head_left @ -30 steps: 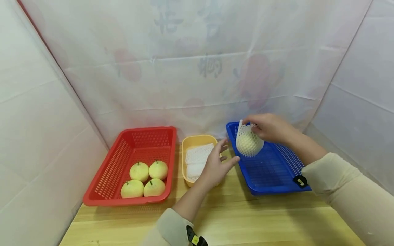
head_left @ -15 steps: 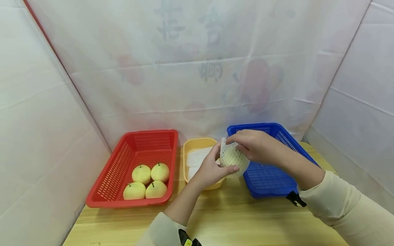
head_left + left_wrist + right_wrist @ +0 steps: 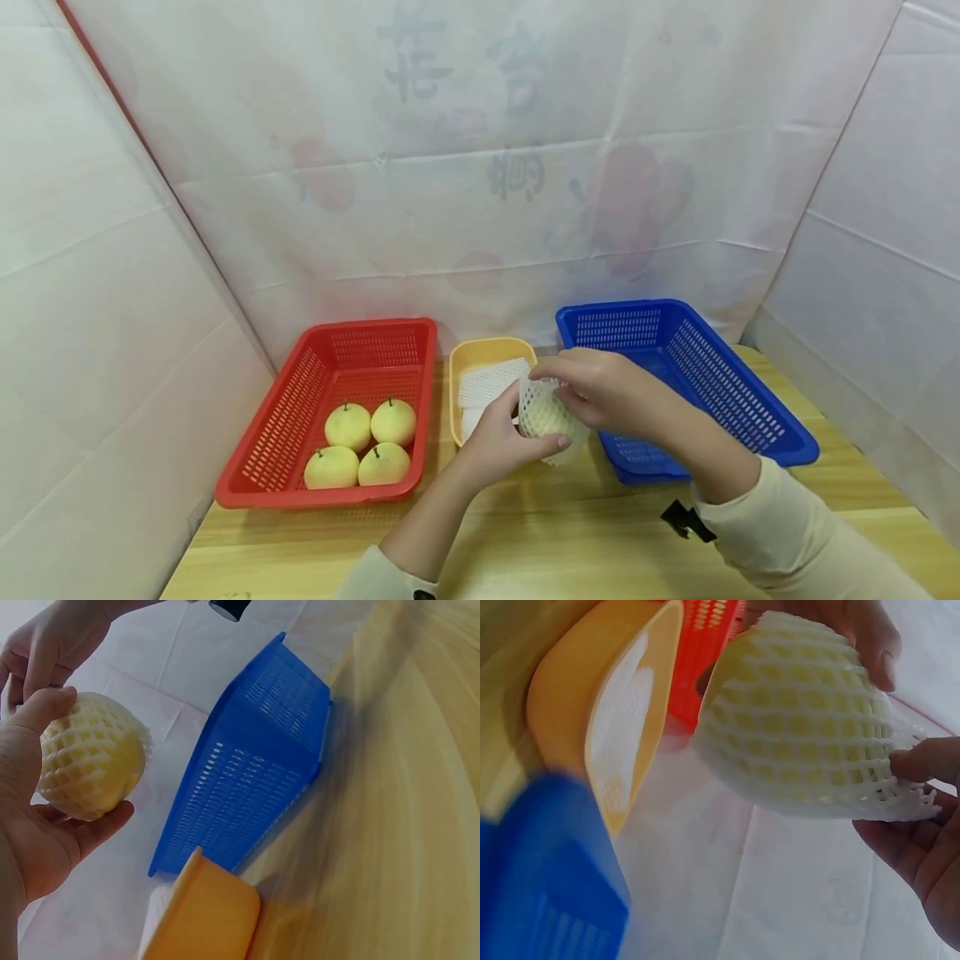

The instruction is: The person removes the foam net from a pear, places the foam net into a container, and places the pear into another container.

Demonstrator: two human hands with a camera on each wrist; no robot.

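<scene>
A yellow pear (image 3: pixel 90 757) sits inside a white foam net sleeve (image 3: pixel 802 720), in the air near the yellow bin. My left hand (image 3: pixel 501 442) grips it from the left, thumb on the near side and fingers behind, as the left wrist view shows. My right hand (image 3: pixel 607 392) pinches the loose top edge of the net between thumb and fingers. At the end away from the right hand, bare yellow skin of the pear shows past the net.
Several pears (image 3: pixel 360 446) lie at the near end of a red basket (image 3: pixel 255 492) on the left. White net sleeves (image 3: pixel 487 383) fill the small yellow bin (image 3: pixel 480 343) in the middle. A blue basket (image 3: pixel 750 400) stands on the right of the wooden table (image 3: pixel 555 533).
The right hand brought the netted pear left from over the blue basket toward the yellow bin. The left hand, apart from it before, took hold of the pear.
</scene>
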